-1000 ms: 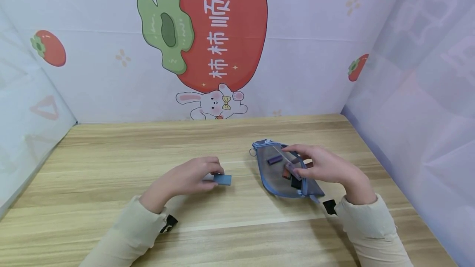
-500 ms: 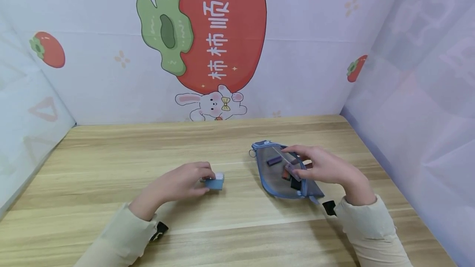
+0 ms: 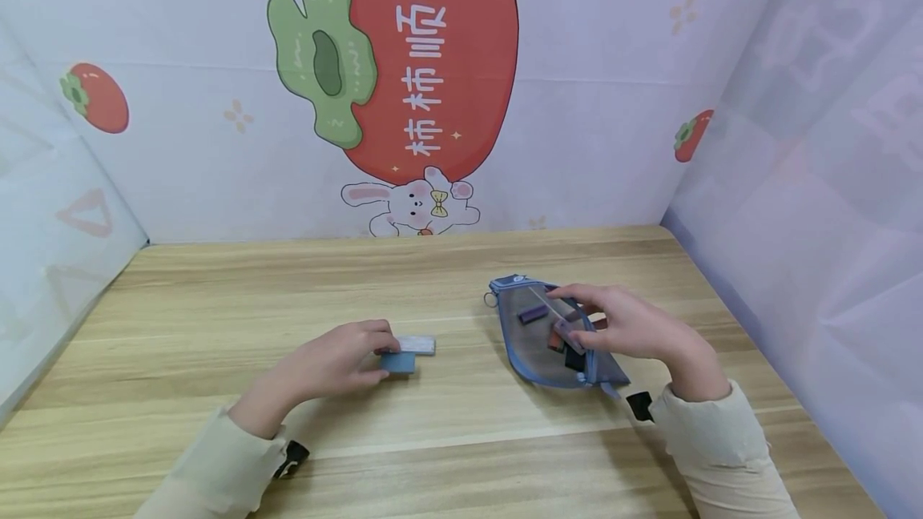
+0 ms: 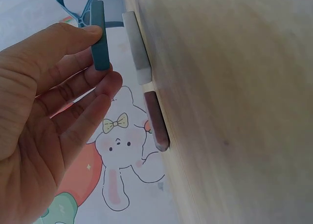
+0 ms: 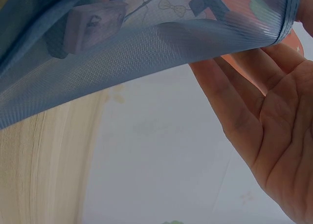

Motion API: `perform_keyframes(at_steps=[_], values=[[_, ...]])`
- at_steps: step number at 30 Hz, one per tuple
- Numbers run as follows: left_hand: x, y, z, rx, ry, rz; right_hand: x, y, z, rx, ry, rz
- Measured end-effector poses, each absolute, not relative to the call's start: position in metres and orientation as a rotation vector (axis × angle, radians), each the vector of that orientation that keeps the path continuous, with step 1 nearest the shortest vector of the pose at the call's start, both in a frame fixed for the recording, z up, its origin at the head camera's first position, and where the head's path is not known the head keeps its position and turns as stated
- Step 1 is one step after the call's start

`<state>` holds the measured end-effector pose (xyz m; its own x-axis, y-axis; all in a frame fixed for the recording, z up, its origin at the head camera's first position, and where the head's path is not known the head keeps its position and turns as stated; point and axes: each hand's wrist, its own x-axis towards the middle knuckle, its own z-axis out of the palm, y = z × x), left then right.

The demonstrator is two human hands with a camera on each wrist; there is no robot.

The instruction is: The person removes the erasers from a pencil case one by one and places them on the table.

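My left hand [image 3: 335, 360] pinches a small blue block [image 3: 398, 363] between thumb and fingers. In the left wrist view the block is held up, apart from the tabletop. A whitish block [image 3: 420, 345] lies on the table just beyond it. Beside that one, a dark reddish-brown block [image 4: 156, 121] shows in the left wrist view; the hand hides it in the head view. On the right, my right hand [image 3: 642, 323] grips the edge of a blue-trimmed mesh pouch [image 3: 530, 347]. Several small blocks show inside the pouch, among them a purple one [image 3: 534, 313] and a black one [image 3: 574, 358].
The wooden table [image 3: 461, 455] runs back to a printed cloth wall [image 3: 577, 150], with cloth on both sides too. A ring [image 3: 491, 299] hangs from the pouch's left corner. Black straps [image 3: 292, 459] sit at both sleeve cuffs.
My left hand has moved left and slightly nearer with the blue block, uncovering the whitish block. My right hand stays on the pouch.
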<state>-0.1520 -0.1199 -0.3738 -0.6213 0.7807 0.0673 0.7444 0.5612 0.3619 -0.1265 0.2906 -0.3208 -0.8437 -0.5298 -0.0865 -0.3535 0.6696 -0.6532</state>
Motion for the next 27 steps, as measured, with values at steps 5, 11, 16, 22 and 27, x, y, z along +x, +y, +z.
perform_keyframes(at_steps=[5, 11, 16, 22, 27], values=[[-0.1517, -0.1235, -0.3752, 1.299, 2.683, 0.546, -0.1264, 0.2905, -0.3214, -0.696, 2.62, -0.939], [-0.1514, -0.1251, -0.3741, 1.301, 2.68, 0.539, -0.1265, 0.2907, -0.3217, -0.692, 2.62, -0.938], [-0.1512, -0.1264, -0.3738, 1.307, 2.684, 0.526, -0.1267, 0.2905, -0.3217, -0.692, 2.62, -0.939], [-0.1513, -0.1279, -0.3731, 1.318, 2.672, 0.53, -0.1262, 0.2905, -0.3209, -0.689, 2.618, -0.937], [-0.1517, -0.1267, -0.372, 1.287, 2.656, 0.53, -0.1257, 0.2905, -0.3205, -0.684, 2.62, -0.935]])
